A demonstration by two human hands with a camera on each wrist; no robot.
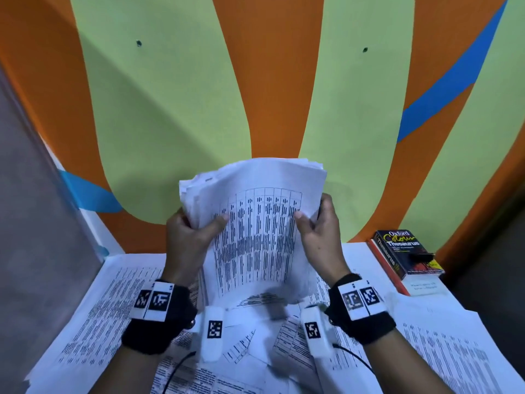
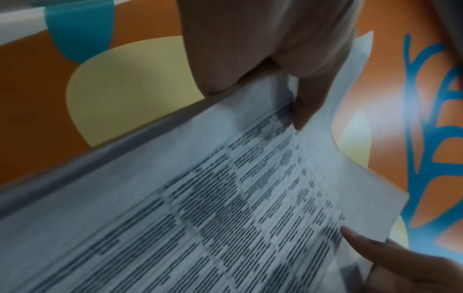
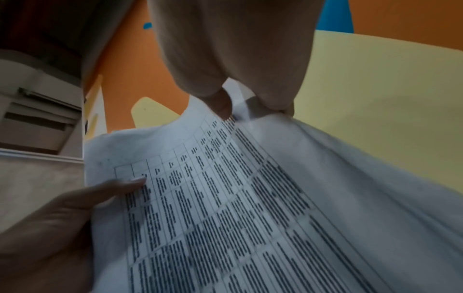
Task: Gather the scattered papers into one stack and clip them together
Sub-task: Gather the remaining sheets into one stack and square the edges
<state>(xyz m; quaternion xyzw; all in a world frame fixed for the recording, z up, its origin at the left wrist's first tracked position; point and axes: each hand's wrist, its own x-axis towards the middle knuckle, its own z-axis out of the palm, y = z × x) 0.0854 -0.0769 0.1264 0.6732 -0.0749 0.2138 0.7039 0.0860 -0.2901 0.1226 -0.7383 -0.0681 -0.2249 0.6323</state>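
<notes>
The left hand (image 1: 187, 237) is curled round the left edge of a thick bundle of white printed paper sheets (image 1: 255, 223), thumb on the front and fingers behind, and the right hand (image 1: 321, 231) is wrapped the same way round the right edge, so each grip is closed tight on the paper. The bundle is held up in the air above the table (image 1: 366, 251), between the two hands, in front of the orange and yellow-green wall (image 1: 255, 81). It is stood almost upright with its long side going up and down; the top edge is pointed at the wall and leaned a little away, and the printed grid is turned toward the person. The top edges are not lined up, and the bottom part is blurred, so its lower edge cannot be told well. More loose printed sheets (image 1: 93, 308) are spread flat on the table under the hands, so the gathering looks only partly done. Things could go wrong here: inner sheets could be let slip out if the hold is loosened, and corners could be bent if the bundle is knocked down too hard. A black thesaurus book (image 1: 403, 251) is lying at the right, well apart, with a dark clip-like thing (image 1: 420, 256) on its cover, but it is too small for that to be told for sure.
</notes>
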